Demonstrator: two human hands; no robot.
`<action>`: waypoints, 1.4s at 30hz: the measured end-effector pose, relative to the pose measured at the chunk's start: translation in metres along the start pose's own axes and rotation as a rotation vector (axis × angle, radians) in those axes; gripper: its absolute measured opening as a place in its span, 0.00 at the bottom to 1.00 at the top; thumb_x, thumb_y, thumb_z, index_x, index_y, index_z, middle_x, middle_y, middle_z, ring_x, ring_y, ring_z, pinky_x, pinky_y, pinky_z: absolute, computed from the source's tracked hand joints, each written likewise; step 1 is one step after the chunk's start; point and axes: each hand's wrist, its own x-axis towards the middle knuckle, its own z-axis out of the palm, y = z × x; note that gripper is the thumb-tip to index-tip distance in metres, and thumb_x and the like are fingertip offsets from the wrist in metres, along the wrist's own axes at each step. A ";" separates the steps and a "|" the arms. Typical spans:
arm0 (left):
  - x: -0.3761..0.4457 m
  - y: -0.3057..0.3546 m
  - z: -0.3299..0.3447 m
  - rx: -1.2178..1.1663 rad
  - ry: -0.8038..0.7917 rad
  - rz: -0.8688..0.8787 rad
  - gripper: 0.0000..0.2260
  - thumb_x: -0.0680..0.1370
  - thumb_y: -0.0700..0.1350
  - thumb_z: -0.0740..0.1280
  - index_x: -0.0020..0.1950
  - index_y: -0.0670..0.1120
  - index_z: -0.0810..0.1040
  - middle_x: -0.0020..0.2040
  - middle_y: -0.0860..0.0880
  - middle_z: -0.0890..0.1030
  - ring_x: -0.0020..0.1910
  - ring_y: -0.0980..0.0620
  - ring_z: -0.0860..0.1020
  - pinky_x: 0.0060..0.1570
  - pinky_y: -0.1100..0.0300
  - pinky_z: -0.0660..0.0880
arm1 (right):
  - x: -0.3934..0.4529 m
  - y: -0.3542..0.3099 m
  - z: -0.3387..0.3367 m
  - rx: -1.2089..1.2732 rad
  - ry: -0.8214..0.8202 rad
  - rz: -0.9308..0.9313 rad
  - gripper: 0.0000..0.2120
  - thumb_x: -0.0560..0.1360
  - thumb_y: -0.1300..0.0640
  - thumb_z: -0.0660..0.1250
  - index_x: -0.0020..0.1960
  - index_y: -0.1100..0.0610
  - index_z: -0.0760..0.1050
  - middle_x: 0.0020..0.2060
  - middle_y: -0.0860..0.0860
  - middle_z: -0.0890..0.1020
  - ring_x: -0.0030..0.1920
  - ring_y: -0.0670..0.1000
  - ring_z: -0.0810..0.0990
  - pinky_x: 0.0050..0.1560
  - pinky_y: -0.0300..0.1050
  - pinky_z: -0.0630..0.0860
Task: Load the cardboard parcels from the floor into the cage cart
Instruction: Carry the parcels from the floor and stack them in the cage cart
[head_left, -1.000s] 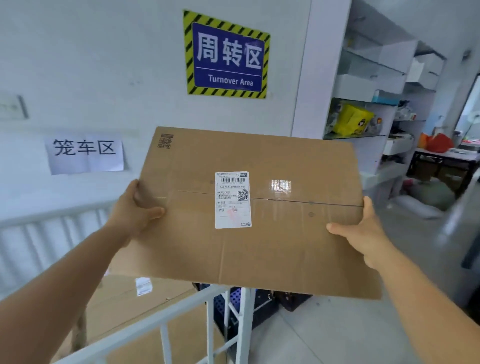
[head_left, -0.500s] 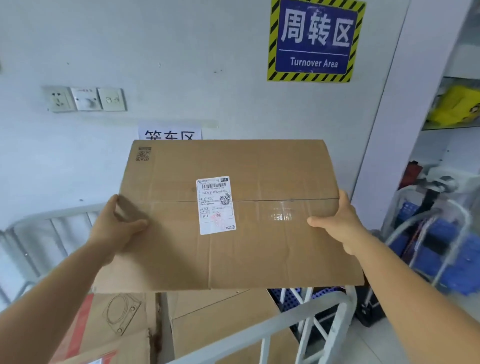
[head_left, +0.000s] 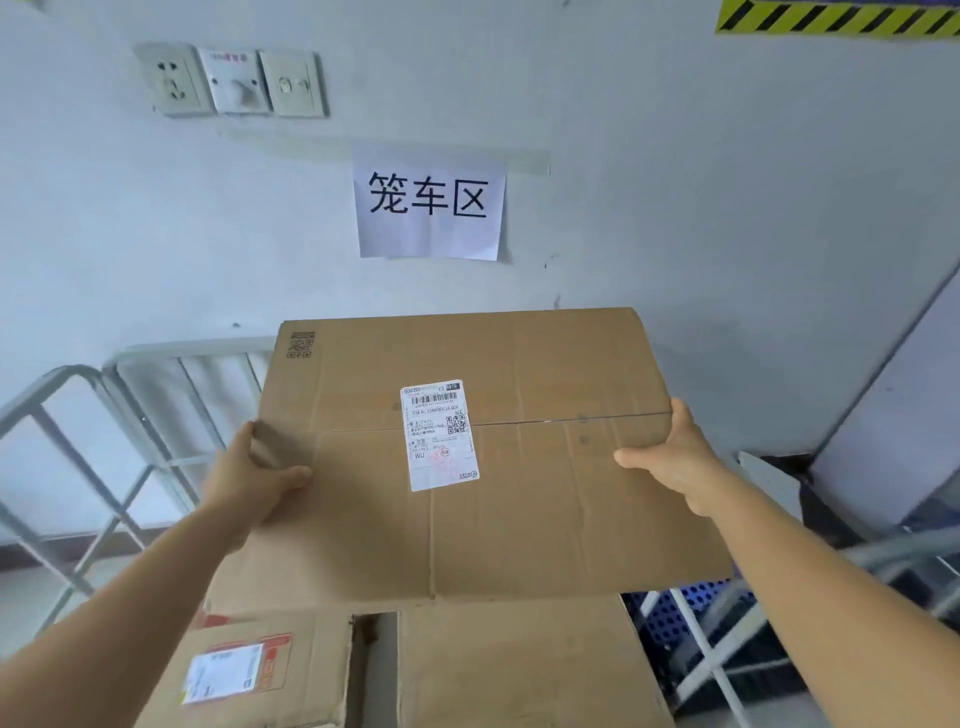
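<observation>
Cardboard parcel (head_left: 519, 467) sits level between my left hand (head_left: 249, 480) and right hand (head_left: 680, 462), thumbs pinching its side edges, other fingers hidden underneath. I should lower it flat onto the boxes (head_left: 519, 660) inside the cart (head_left: 130, 374), clear of its rails.

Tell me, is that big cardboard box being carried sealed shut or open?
Shut. The box has its top flaps meeting flat along the middle seam, with the shipping label stuck across it.
</observation>
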 end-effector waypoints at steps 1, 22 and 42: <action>0.010 -0.004 0.011 0.013 -0.001 -0.025 0.43 0.70 0.41 0.77 0.78 0.52 0.57 0.65 0.41 0.73 0.59 0.40 0.74 0.54 0.50 0.73 | 0.017 0.003 0.006 -0.006 -0.028 0.018 0.54 0.68 0.56 0.79 0.79 0.46 0.44 0.76 0.51 0.60 0.73 0.57 0.63 0.71 0.58 0.65; 0.173 -0.098 0.239 0.114 -0.212 -0.425 0.46 0.70 0.35 0.75 0.79 0.51 0.52 0.64 0.45 0.69 0.58 0.44 0.71 0.61 0.47 0.72 | 0.288 0.135 0.111 -0.168 -0.251 0.326 0.54 0.69 0.56 0.78 0.80 0.48 0.43 0.79 0.51 0.54 0.77 0.57 0.57 0.72 0.60 0.62; 0.252 -0.190 0.358 0.194 -0.216 -0.382 0.46 0.69 0.40 0.77 0.77 0.58 0.53 0.68 0.44 0.70 0.60 0.45 0.71 0.60 0.48 0.73 | 0.392 0.241 0.174 -0.113 -0.195 0.390 0.52 0.70 0.58 0.77 0.80 0.46 0.45 0.77 0.49 0.59 0.75 0.54 0.61 0.73 0.58 0.61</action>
